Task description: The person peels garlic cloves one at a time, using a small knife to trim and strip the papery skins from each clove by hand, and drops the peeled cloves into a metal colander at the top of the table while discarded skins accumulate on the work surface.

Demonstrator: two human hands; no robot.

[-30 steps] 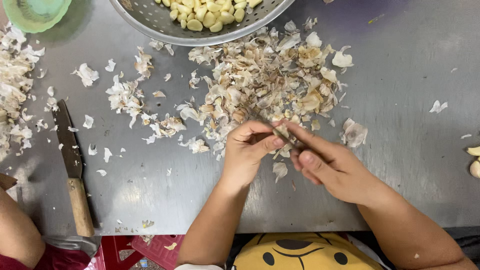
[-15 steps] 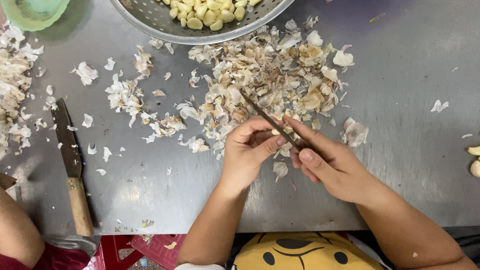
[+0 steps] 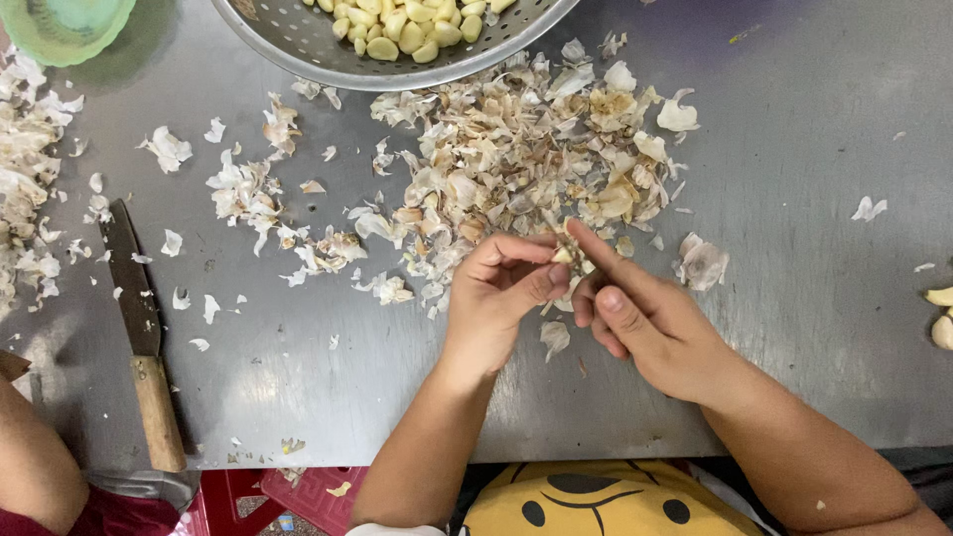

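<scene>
My left hand (image 3: 496, 303) pinches a small garlic clove (image 3: 563, 255) between thumb and fingertips, just in front of a big pile of papery garlic skins (image 3: 536, 164). Facing it, my right hand (image 3: 645, 318) has its index finger stretched onto the clove and its other fingers curled. The thin knife it held in the earlier frames is hidden under that finger. Both hands hover low over the steel table (image 3: 794, 179).
A metal colander (image 3: 328, 60) of peeled cloves stands at the back, a green bowl (image 3: 60, 25) at the back left. A wooden-handled knife (image 3: 139, 328) lies at the left beside more skins (image 3: 25, 179). Another person's arm (image 3: 30, 467) shows bottom left. Loose cloves (image 3: 938, 313) lie at the right edge.
The thin blade that stuck out up-left from my right hand is no longer visible. My right index finger has come forward onto the clove. My left hand has barely moved.
</scene>
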